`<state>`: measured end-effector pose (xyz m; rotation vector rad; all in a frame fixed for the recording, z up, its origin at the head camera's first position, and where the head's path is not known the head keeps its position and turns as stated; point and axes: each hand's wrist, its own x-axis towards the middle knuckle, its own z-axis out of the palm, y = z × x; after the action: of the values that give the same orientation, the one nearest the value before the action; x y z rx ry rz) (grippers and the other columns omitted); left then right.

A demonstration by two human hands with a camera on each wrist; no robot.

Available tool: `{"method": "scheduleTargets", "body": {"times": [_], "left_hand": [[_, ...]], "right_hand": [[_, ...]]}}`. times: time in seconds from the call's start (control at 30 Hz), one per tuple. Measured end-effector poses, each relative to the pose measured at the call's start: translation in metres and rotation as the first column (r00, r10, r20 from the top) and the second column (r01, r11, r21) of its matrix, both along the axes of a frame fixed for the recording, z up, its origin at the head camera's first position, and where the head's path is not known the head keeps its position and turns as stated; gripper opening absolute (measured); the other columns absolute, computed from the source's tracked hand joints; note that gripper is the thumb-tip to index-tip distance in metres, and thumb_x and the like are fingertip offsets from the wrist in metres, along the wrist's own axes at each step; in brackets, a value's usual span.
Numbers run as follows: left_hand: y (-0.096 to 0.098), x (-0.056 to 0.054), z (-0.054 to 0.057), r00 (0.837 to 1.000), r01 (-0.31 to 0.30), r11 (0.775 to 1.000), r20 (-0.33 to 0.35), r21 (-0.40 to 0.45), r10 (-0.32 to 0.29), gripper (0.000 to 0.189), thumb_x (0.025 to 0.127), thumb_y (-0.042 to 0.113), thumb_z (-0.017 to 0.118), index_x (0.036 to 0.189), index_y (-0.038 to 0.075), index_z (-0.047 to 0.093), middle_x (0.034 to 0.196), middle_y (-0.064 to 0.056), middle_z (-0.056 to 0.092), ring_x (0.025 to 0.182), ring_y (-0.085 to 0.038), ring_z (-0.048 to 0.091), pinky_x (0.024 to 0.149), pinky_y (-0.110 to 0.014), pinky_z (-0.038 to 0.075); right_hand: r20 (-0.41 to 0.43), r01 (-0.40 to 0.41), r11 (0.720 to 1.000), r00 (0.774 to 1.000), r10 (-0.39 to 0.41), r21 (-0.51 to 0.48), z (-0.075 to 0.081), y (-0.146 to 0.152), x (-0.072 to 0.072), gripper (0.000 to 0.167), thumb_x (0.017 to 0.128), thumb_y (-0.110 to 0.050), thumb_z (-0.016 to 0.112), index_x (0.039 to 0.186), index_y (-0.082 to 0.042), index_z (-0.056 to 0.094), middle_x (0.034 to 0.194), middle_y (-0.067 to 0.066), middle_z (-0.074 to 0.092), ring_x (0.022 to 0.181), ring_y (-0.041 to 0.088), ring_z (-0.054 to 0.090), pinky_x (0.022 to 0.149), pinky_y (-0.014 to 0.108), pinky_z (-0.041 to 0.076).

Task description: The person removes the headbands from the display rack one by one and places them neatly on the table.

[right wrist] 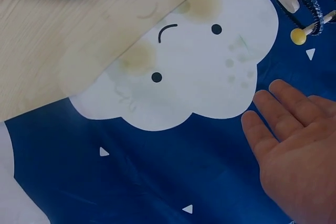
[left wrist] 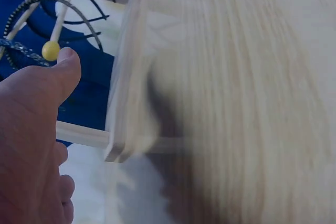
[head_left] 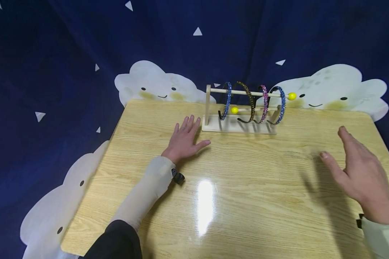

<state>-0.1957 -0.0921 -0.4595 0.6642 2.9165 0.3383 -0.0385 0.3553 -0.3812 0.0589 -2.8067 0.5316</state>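
Observation:
A wooden headband rack (head_left: 239,126) stands toward the back of the table. From its upper bar hang a blue headband (head_left: 228,100) at the left, a brown-gold headband (head_left: 250,100), a pink headband (head_left: 264,104) and another blue headband (head_left: 282,105) by the yellow end knob (head_left: 291,96). Just left of the rack's base is my left hand (head_left: 183,139), fingers spread and thumb out, holding nothing. My right hand (head_left: 364,169) hovers over the table's right side with fingers extended and thumb apart, also holding nothing. A second yellow knob (left wrist: 51,51) on a lower bar shows beside my left thumb.
The pale wood table (head_left: 246,201) has its back edge against a dark blue curtain (head_left: 168,36) printed with white triangles and smiling clouds (head_left: 162,81). A black wrist strap piece (head_left: 178,177) sits on my left sleeve. Light glares off the table's middle.

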Motion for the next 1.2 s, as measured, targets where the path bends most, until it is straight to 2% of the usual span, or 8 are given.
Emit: {"method": "scheduleTargets", "body": {"times": [0.17, 0.33, 0.53, 0.7, 0.83, 1.0, 1.13, 1.2], "left_hand": [[0.004, -0.005, -0.008, 0.999, -0.010, 1.000, 0.036, -0.023, 0.011, 0.099, 0.091, 0.084, 0.026, 0.163, 0.021, 0.002, 0.168, -0.008, -0.002, 0.153, -0.026, -0.006, 0.120, -0.054, 0.002], [0.009, -0.009, -0.012, 0.998, -0.018, 0.999, 0.056, -0.038, 0.020, 0.098, 0.091, 0.083, 0.029, 0.163, 0.021, 0.005, 0.168, -0.009, 0.000, 0.153, -0.025, -0.007, 0.120, -0.053, 0.001], [0.016, -0.014, -0.015, 0.998, 0.003, 0.998, 0.061, -0.060, 0.001, 0.097, 0.092, 0.081, 0.028, 0.164, 0.018, 0.006, 0.168, -0.009, 0.002, 0.153, -0.026, -0.005, 0.121, -0.053, 0.001], [0.018, -0.015, -0.015, 0.997, 0.008, 0.995, 0.079, -0.099, 0.000, 0.099, 0.093, 0.081, 0.027, 0.163, 0.014, 0.006, 0.168, -0.006, 0.001, 0.153, -0.025, -0.007, 0.121, -0.052, 0.001], [0.018, -0.015, -0.015, 0.996, 0.022, 0.994, 0.088, -0.111, -0.013, 0.099, 0.094, 0.079, 0.029, 0.163, 0.011, 0.008, 0.168, -0.006, 0.003, 0.153, -0.026, -0.004, 0.121, -0.051, 0.003], [0.018, -0.016, -0.017, 0.996, 0.034, 0.991, 0.091, -0.128, -0.023, 0.099, 0.094, 0.078, 0.029, 0.163, 0.011, 0.008, 0.168, -0.006, 0.004, 0.153, -0.026, -0.002, 0.121, -0.050, 0.003], [0.019, -0.017, -0.019, 0.996, 0.043, 0.990, 0.085, -0.136, -0.032, 0.100, 0.094, 0.079, 0.028, 0.163, 0.011, 0.006, 0.168, -0.006, 0.004, 0.154, -0.026, -0.001, 0.122, -0.049, 0.004], [0.020, -0.018, -0.019, 0.995, 0.050, 0.989, 0.087, -0.140, -0.038, 0.100, 0.094, 0.080, 0.027, 0.163, 0.011, 0.006, 0.168, -0.006, 0.003, 0.154, -0.024, -0.002, 0.122, -0.047, 0.003]], "right_hand": [[-0.012, -0.014, 1.000, 1.000, 0.014, -0.008, 0.002, -0.005, -0.002, 0.080, 0.103, -0.044, 0.053, 0.160, -0.001, 0.018, 0.154, 0.031, 0.034, 0.139, 0.052, 0.033, 0.117, 0.057, 0.019], [-0.023, -0.031, 0.999, 0.999, 0.030, -0.028, 0.003, -0.008, -0.003, 0.077, 0.103, -0.042, 0.053, 0.160, -0.002, 0.020, 0.154, 0.029, 0.035, 0.139, 0.051, 0.034, 0.117, 0.057, 0.020], [-0.020, -0.023, 0.997, 1.000, 0.021, -0.073, 0.004, -0.015, -0.006, 0.075, 0.103, -0.040, 0.054, 0.161, -0.005, 0.022, 0.155, 0.027, 0.037, 0.138, 0.051, 0.034, 0.114, 0.062, 0.021], [-0.016, 0.000, 0.989, 1.000, -0.002, -0.145, 0.004, -0.024, -0.012, 0.070, 0.104, -0.036, 0.054, 0.161, -0.008, 0.024, 0.153, 0.025, 0.040, 0.135, 0.053, 0.036, 0.109, 0.068, 0.024], [-0.063, -0.016, 0.979, 0.998, 0.003, -0.205, 0.003, -0.029, -0.018, 0.064, 0.103, -0.032, 0.056, 0.158, -0.009, 0.033, 0.149, 0.024, 0.047, 0.133, 0.052, 0.041, 0.110, 0.065, 0.026], [-0.101, -0.025, 0.972, 0.995, 0.002, -0.232, 0.004, -0.038, -0.026, 0.061, 0.102, -0.031, 0.059, 0.154, -0.006, 0.041, 0.144, 0.025, 0.052, 0.126, 0.052, 0.049, 0.107, 0.064, 0.032], [-0.064, 0.000, 0.967, 0.998, -0.017, -0.256, 0.004, -0.044, -0.035, 0.060, 0.102, -0.032, 0.059, 0.153, -0.005, 0.043, 0.143, 0.025, 0.052, 0.121, 0.054, 0.051, 0.100, 0.067, 0.037], [-0.045, 0.016, 0.963, 0.999, -0.030, -0.270, 0.004, -0.047, -0.040, 0.059, 0.101, -0.032, 0.060, 0.152, -0.005, 0.045, 0.142, 0.024, 0.054, 0.119, 0.052, 0.053, 0.098, 0.064, 0.040]]}}
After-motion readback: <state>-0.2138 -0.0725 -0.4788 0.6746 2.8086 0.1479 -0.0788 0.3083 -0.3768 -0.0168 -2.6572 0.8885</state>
